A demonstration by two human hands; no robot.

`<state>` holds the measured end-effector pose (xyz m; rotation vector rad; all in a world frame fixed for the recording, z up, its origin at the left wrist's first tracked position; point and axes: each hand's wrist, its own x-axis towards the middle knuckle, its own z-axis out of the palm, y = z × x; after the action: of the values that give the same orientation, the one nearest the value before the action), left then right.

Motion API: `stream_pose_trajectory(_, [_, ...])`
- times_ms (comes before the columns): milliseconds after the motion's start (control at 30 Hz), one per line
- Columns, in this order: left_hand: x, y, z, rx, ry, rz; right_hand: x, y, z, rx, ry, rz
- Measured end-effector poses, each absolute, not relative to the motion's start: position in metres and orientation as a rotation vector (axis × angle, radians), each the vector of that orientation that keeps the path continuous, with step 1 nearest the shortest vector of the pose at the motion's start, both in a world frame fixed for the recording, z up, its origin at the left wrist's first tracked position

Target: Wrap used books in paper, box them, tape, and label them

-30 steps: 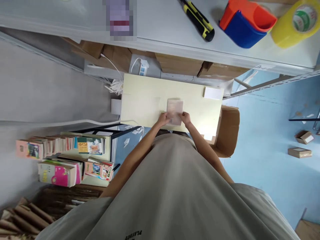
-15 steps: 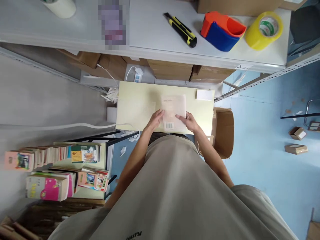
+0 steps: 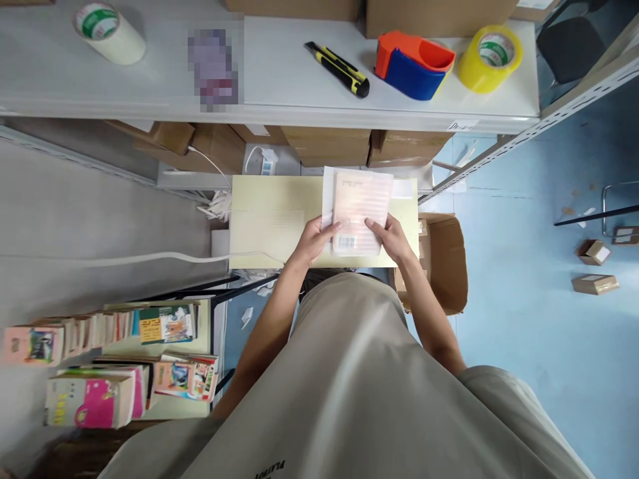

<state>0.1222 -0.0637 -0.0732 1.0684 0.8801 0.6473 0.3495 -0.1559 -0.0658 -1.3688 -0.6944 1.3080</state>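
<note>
Above the pale yellow table (image 3: 264,193) I hold a pale pink book (image 3: 363,203) with a barcode near its lower left corner. A white sheet or sleeve (image 3: 327,193) sticks out from under its left side; which of the two I cannot tell. My left hand (image 3: 313,241) grips the lower left edges, its thumb lying on the cover. My right hand (image 3: 393,238) is closed on the book's right edge, thumb on top. The fingers under the book are hidden.
Overhead on the grey shelf (image 3: 279,100) lie a utility knife (image 3: 338,68), a tape dispenser (image 3: 414,65), a yellow tape roll (image 3: 490,58) and a white tape roll (image 3: 110,33). An open cardboard box (image 3: 449,263) stands right of the table. Books (image 3: 90,399) fill a rack at left.
The book has moved right and appears larger, closer to the camera. A white sheet or sleeve now shows at its left. My left hand has closed over the left edge.
</note>
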Motion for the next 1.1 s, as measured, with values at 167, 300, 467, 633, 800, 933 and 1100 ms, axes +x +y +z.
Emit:
stream_pose_trajectory(167, [0.128, -0.063, -0.080, 1.357, 1.067, 0.713, 0.342, -0.151, -0.074, -1.565, -0.758, 1.033])
stream_pose_trajectory(300, [0.149, -0.087, -0.072, 1.655, 1.257, 0.525, 0.310, -0.149, -0.072, -1.495, -0.797, 1.166])
stream_pose_trajectory(467, [0.160, -0.110, -0.072, 1.636, 1.011, 0.368, 0.303, -0.153, -0.070, -1.551, -0.781, 1.077])
stream_pose_trajectory(633, [0.129, -0.079, -0.089, 1.315, 1.136, 0.644, 0.341, -0.159, -0.073, -1.531, -0.667, 1.173])
stream_pose_trajectory(800, [0.100, -0.061, -0.067, 1.029, 0.952, 0.640, 0.354, -0.158, -0.054, -1.322, -0.637, 1.380])
stream_pose_trajectory(933, [0.092, -0.067, -0.036, 0.995, 0.916, 0.644, 0.354, -0.155, -0.043, -1.276, -0.656, 1.442])
stream_pose_trajectory(1100, [0.089, -0.069, -0.037, 1.018, 0.933, 0.673, 0.354, -0.153, -0.043, -1.256, -0.671, 1.439])
